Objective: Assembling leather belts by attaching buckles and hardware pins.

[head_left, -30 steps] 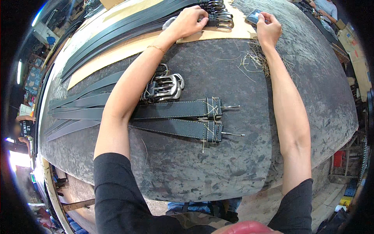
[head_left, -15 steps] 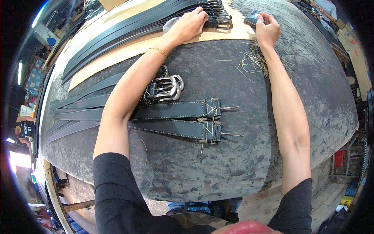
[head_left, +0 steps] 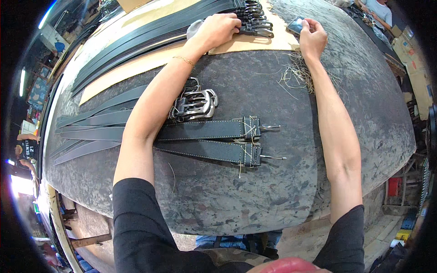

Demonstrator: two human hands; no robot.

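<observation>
My left hand is closed on a black leather belt at the near edge of a pile of belts, close to the buckles. Under its wrist a bit of something grey shows. My right hand pinches a small flat blue-grey rectangular piece between thumb and fingers. Nearer me, two stitched black straps lie with loose threads at their ends and metal prongs sticking out. Several silver buckles are heaped beside my left forearm.
Tan cardboard lies beneath the belt pile on the dark, mottled table. A tangle of thin cords rests by my right wrist. Other people are at the far right and the left edge, beyond the table.
My left hand has moved slightly down and toward me. The buckles beside it have tilted and now look darker. My right hand has stayed nearly in place.
</observation>
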